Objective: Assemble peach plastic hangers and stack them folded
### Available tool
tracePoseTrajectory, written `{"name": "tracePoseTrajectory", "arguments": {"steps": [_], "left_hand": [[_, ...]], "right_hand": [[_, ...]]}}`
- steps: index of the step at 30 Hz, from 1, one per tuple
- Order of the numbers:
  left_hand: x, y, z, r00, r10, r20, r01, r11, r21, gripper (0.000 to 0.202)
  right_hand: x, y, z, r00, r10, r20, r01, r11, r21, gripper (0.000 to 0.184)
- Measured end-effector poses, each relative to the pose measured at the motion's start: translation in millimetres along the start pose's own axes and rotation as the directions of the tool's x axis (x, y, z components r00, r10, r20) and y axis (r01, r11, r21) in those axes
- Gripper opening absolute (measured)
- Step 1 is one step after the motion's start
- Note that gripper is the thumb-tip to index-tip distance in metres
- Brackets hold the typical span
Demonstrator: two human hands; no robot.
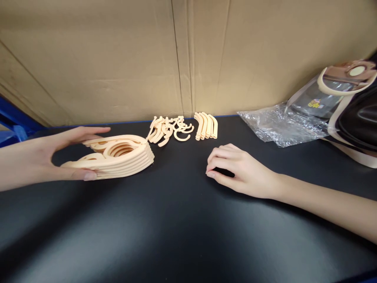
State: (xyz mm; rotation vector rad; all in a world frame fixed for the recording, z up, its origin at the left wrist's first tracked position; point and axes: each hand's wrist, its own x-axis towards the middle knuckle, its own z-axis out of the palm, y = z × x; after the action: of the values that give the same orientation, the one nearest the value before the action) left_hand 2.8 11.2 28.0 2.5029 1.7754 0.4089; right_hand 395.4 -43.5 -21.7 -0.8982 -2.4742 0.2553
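At the left, my left hand [44, 157] straddles the near end of a stack of cream plastic hanger bodies [126, 161], thumb along the close side and fingers on the far side. The index finger stretches out past the stack. Several flat pieces with round openings lie one on another there. My right hand [238, 169] rests on the black table [182, 228], fingers curled and thumb tip meeting the fingertips. Nothing shows in it. Beyond the hands lie a loose heap of cream hooks and small curved parts [167, 129] and a row of curved cream tubes [206, 125].
Cardboard [118, 59] stands upright along the table's back edge. On the right, a crumpled clear plastic bag [282, 125] lies beside a transparent bottle [312, 98] with a brown lid and a dark bag [359, 122]. A blue metal frame [17, 120] is at the far left.
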Motion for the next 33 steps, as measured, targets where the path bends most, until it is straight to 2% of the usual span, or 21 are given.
{"name": "tracePoseTrajectory", "arguments": {"steps": [3,6,8,10,11,12,14,16,18,22,25,29,33], "left_hand": [[2.7,-8.6,-5.1,0.992,0.099,0.077,-0.097,0.995,-0.028,0.106],[5.3,-0.8,-9.4,0.987,0.160,-0.018,-0.160,0.987,-0.016,0.097],[3.1,22.0,-8.6,0.953,0.250,-0.171,-0.247,0.968,0.043,0.083],[-4.9,55.9,-1.9,0.886,0.344,-0.312,-0.327,0.939,0.108,0.067],[-11.1,74.0,3.8,0.856,0.391,-0.338,-0.369,0.920,0.131,0.061],[-18.1,91.2,10.9,0.827,0.473,-0.305,-0.456,0.881,0.127,0.060],[-32.3,118.0,27.3,0.792,0.594,-0.137,-0.594,0.803,0.049,0.057],[-42.8,131.7,43.2,0.755,0.655,-0.009,-0.655,0.754,-0.043,0.054],[-47.4,134.0,55.0,0.705,0.700,0.111,-0.689,0.714,-0.125,0.058],[-45.1,127.0,63.3,0.733,0.665,0.142,-0.637,0.745,-0.198,0.055],[-42.6,124.4,61.9,0.728,0.671,0.138,-0.640,0.738,-0.212,0.055],[-41.7,122.2,57.5,0.713,0.691,0.121,-0.668,0.722,-0.182,0.052],[-40.4,120.1,53.0,0.713,0.688,0.136,-0.674,0.726,-0.138,0.044]], "right_hand": [[-0.3,-1.0,-0.2,1.000,0.006,0.002,-0.006,1.000,-0.005,0.015],[0.1,-1.5,-0.4,1.000,0.004,0.000,-0.004,1.000,-0.008,0.014],[0.7,-1.4,-0.4,1.000,0.002,-0.002,-0.002,1.000,-0.011,0.014],[1.4,-1.5,-0.3,1.000,0.001,-0.005,-0.001,1.000,-0.013,0.015],[1.7,-1.6,-0.1,1.000,0.000,-0.006,0.000,1.000,-0.014,0.015],[2.0,-1.8,0.0,1.000,-0.002,-0.006,0.002,1.000,-0.019,0.015],[2.2,-2.6,0.4,1.000,-0.013,-0.008,0.012,0.999,-0.047,0.016],[2.1,-3.7,1.0,0.999,-0.031,-0.008,0.030,0.995,-0.095,0.016],[1.9,-5.0,2.1,0.999,-0.053,-0.010,0.051,0.988,-0.146,0.018],[3.8,-7.2,5.3,0.993,-0.117,-0.005,0.112,0.957,-0.267,0.021],[11.3,-9.9,6.5,0.978,-0.203,0.053,0.205,0.870,-0.448,0.023],[35.5,-13.9,1.1,0.952,-0.274,0.138,0.301,0.746,-0.594,0.020],[76.0,-9.8,-7.7,0.935,-0.332,0.122,0.328,0.686,-0.649,0.019]]}}
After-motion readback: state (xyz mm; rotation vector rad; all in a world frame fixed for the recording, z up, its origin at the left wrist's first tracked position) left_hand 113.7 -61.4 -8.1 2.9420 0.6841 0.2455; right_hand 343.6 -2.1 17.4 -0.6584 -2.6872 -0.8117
